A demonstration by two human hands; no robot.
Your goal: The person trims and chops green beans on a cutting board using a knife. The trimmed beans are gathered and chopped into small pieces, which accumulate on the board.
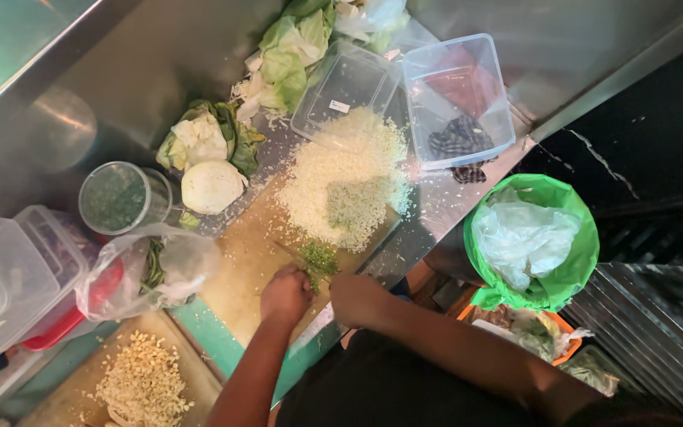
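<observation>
At lower centre of the frame, my left hand (284, 294) is curled closed over a small bunch of green herbs (318, 258) on the wooden cutting board (239, 277), while my right hand (355, 297) is closed beside it; what it grips I cannot tell. Just above the herbs lies a heap of finely chopped white cabbage (347, 180). Cabbage pieces (207, 158) sit at upper left, and a green-lined waste bin (533, 241) at right.
</observation>
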